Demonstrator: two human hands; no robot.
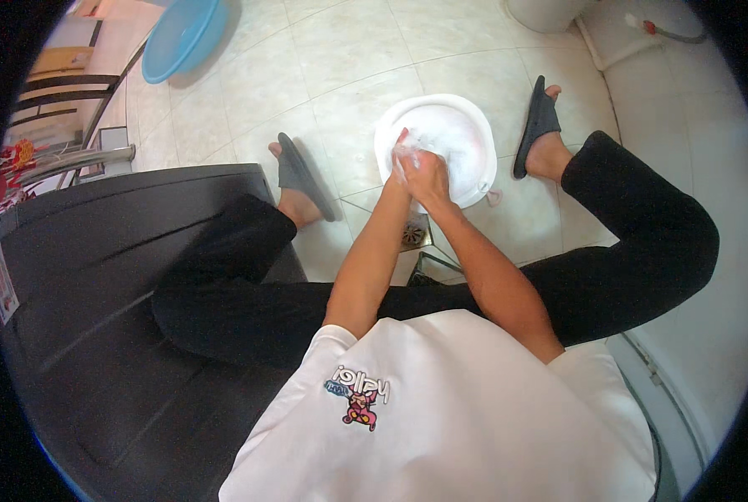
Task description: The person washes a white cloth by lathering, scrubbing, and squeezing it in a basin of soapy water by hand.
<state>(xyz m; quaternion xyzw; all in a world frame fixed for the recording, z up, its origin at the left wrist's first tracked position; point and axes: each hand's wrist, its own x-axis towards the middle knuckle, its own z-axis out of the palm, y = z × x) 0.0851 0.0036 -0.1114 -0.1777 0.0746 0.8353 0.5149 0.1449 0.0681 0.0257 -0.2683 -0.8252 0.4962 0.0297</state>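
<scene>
A round white basin (384,142) sits on the tiled floor between my feet, with white suds (462,151) in it. Both my hands are together over its near left part. My left hand (401,159) is covered in foam and partly hidden by the right one; its fingers look closed. My right hand (427,176) is closed against the left, back of the hand upward. Foam and the overlap hide whatever is between them. A small reddish bit (403,134) shows at the far end of the left hand, too small to name.
Left of me stands a large dark grey panelled surface (131,243). A light blue basin (186,42) is at the far left. My feet wear dark slippers (294,171) on either side. A floor drain (413,234) lies just nearer than the white basin.
</scene>
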